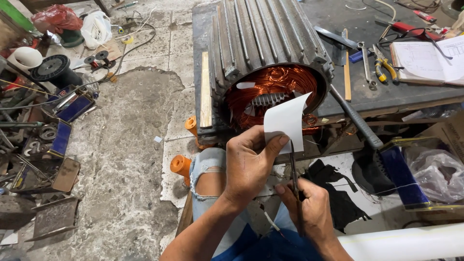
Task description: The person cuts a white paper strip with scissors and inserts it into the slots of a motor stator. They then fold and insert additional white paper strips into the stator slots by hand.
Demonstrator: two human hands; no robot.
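My left hand (249,162) pinches the lower edge of a white sheet of paper (287,118) between thumb and fingers, holding it upright in front of a large ribbed motor stator (266,34). My right hand (309,210) grips dark scissors (294,169), whose blades point up and meet the sheet's bottom edge. Copper windings (280,82) fill the stator's open end just behind the paper. My knee in torn jeans (208,169) is below my left hand.
The stator rests on a dark workbench (367,92) with pliers (384,67), a wrench, a hammer (355,118) and an open notebook (427,60). Orange spools (181,164) lie on the floor. Metal scrap and boxes (43,140) crowd the left. A blue-framed bin with plastic bags (430,174) stands at right.
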